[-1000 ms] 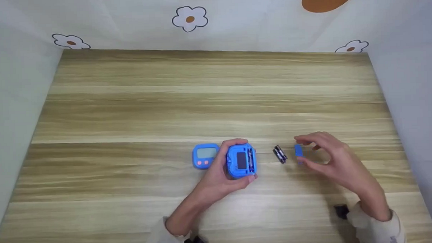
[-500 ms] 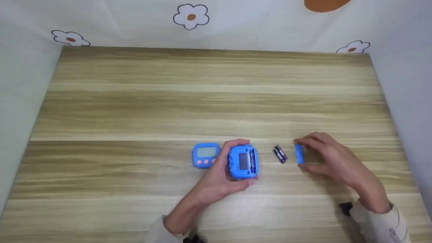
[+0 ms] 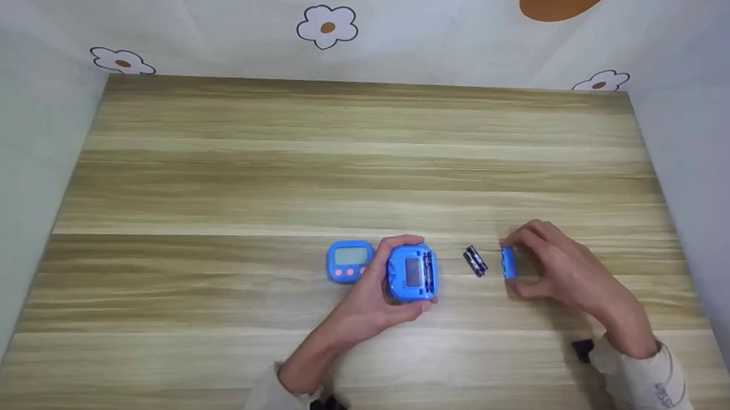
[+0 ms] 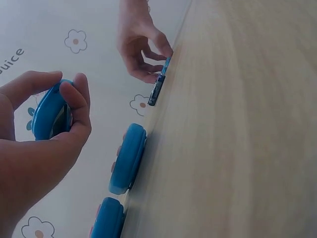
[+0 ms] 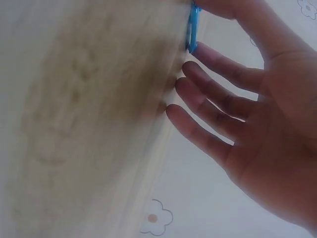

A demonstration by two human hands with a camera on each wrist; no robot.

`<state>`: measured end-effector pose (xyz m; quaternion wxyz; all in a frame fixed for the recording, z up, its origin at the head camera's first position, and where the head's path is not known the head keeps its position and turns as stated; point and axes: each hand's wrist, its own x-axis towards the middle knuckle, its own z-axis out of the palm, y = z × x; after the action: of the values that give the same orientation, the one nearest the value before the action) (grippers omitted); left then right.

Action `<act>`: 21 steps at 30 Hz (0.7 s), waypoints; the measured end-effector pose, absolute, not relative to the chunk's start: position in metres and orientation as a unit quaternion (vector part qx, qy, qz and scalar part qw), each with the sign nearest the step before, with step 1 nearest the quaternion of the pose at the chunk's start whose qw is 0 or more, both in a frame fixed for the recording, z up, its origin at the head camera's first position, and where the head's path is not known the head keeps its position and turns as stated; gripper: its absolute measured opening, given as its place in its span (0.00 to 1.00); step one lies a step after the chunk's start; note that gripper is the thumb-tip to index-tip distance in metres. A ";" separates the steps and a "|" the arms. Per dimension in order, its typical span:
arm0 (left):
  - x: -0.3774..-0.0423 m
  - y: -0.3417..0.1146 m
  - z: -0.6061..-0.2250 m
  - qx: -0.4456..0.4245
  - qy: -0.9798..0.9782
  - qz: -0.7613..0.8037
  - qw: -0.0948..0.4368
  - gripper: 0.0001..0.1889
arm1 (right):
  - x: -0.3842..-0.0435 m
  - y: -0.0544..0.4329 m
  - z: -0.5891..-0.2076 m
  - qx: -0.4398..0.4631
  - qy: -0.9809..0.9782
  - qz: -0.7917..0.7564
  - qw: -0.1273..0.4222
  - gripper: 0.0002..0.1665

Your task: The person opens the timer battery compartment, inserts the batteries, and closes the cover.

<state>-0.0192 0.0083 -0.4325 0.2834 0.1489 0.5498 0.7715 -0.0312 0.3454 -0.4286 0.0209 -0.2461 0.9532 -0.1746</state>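
My left hand (image 3: 374, 296) grips a blue digital timer (image 3: 396, 289) by its edges, its back turned up. The battery compartment is uncovered, with dark batteries (image 3: 428, 272) along its right side. To the right, my right hand (image 3: 564, 271) pinches a small blue battery cover (image 3: 509, 262) by its two ends, low at the tabletop. In the right wrist view the cover (image 5: 193, 29) sits between thumb and index finger, the other fingers spread below it. Two loose dark batteries (image 3: 475, 261) lie side by side on the table between the hands.
Another blue timer (image 3: 350, 256) with a grey screen and pink buttons lies face up beside my left hand, partly covered by it. The left wrist view shows one more blue timer (image 4: 106, 220) at its bottom edge. Flower-patterned cloth (image 3: 238, 39) borders the wooden table (image 3: 279, 171).
My right thumb and fingers have closed onto the ends of the battery cover, which has tipped a little. The left hand keeps its hold on the timer, nearly still.
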 end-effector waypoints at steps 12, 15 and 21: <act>-0.019 0.008 -0.432 0.153 0.579 0.754 0.272 0.42 | -0.016 0.285 -0.390 -0.259 0.901 -0.347 -0.006 0.41; -0.019 0.010 -0.433 0.161 0.578 0.754 0.269 0.41 | -0.012 0.265 -0.386 -0.281 0.886 -0.368 -0.004 0.43; -0.019 0.010 -0.432 0.171 0.589 0.744 0.266 0.41 | -0.012 0.242 -0.387 -0.293 0.881 -0.372 -0.013 0.39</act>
<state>-0.0188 0.0097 -0.4323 0.2658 0.1710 0.5888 0.7439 -0.0118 0.2420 -0.3865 -0.0129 -0.2929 0.8809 -0.3716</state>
